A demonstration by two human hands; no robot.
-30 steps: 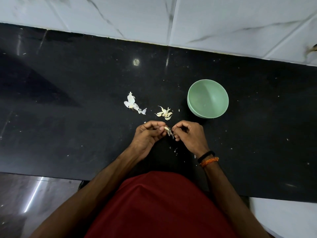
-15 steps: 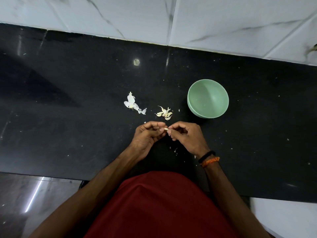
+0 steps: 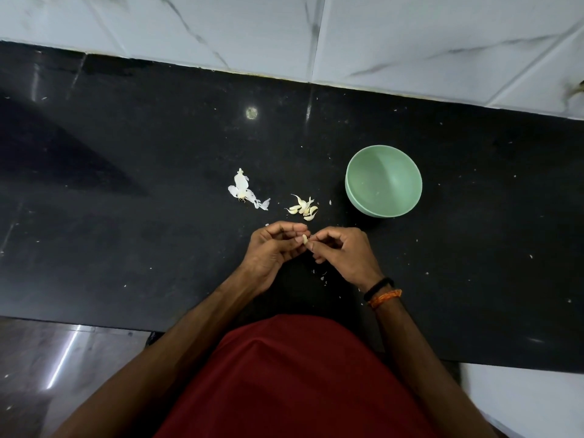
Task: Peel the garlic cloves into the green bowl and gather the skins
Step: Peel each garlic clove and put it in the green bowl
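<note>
Left hand (image 3: pixel 274 248) and right hand (image 3: pixel 343 252) pinching one garlic clove (image 3: pixel 304 239) between curled fingertips near the black counter's (image 3: pixel 126 232) front edge, loose cloves (image 3: pixel 304 208) and skins (image 3: pixel 243 191) mid-counter, green bowl (image 3: pixel 383 181) right of them

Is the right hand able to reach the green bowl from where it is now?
Probably yes. The right hand pinches a garlic clove together with the left hand, and the black counter between it and the green bowl shows only tiny skin flecks.
</note>
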